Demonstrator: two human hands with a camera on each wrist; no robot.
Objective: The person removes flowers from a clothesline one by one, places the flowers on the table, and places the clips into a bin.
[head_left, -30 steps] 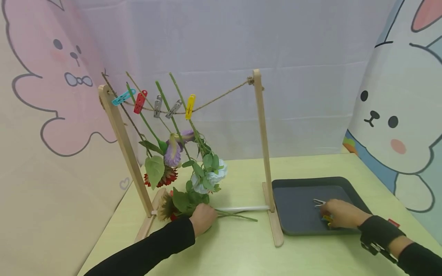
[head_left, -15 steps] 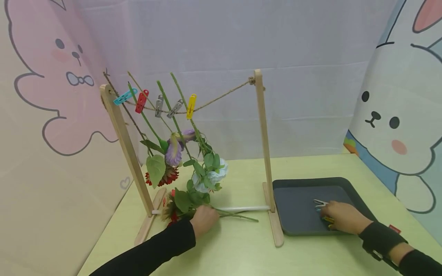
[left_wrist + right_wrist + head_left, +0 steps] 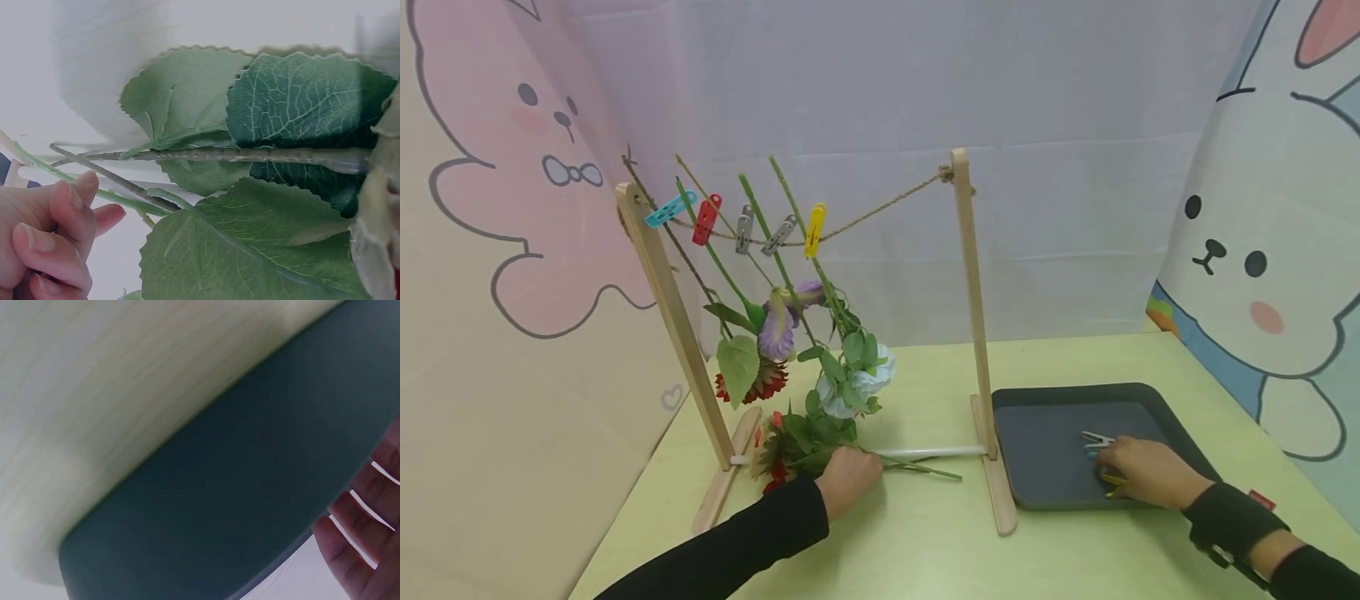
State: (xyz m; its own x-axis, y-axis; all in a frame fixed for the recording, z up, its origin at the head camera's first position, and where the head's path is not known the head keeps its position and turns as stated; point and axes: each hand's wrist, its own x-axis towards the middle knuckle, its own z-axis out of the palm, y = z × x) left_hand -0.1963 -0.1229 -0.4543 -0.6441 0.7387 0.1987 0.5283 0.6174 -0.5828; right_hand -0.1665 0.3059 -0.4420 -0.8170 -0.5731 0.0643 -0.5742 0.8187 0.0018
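My left hand [image 3: 852, 482] lies low between the stand's posts, fingers curled on the stems of several artificial flowers [image 3: 823, 433] on the table. In the left wrist view, the curled fingers [image 3: 59, 240] hold a green stem [image 3: 115, 195], close to broad green leaves [image 3: 287, 103]. My right hand [image 3: 1142, 473] reaches down into the dark grey tray [image 3: 1045, 483], where its fingertips touch a yellow clothespin [image 3: 1112, 479]. A pale grey clothespin [image 3: 1096, 438] lies beside them, with a bit of blue below. The tray wall [image 3: 206, 481] hides the fingertips in the right wrist view.
A wooden stand [image 3: 973, 325] carries a sagging rope [image 3: 887, 208]. Blue [image 3: 670, 209], red, grey and yellow [image 3: 815, 231] clothespins hang there with flower stems. Purple [image 3: 778, 329], dark red and pale blue [image 3: 868, 379] blooms hang downward. A white rod joins the feet.
My left hand has shifted slightly right along the stems, and the leaves beside it have turned a little. Under my right fingers the yellow clothespin has tilted; that hand stays over the tray.
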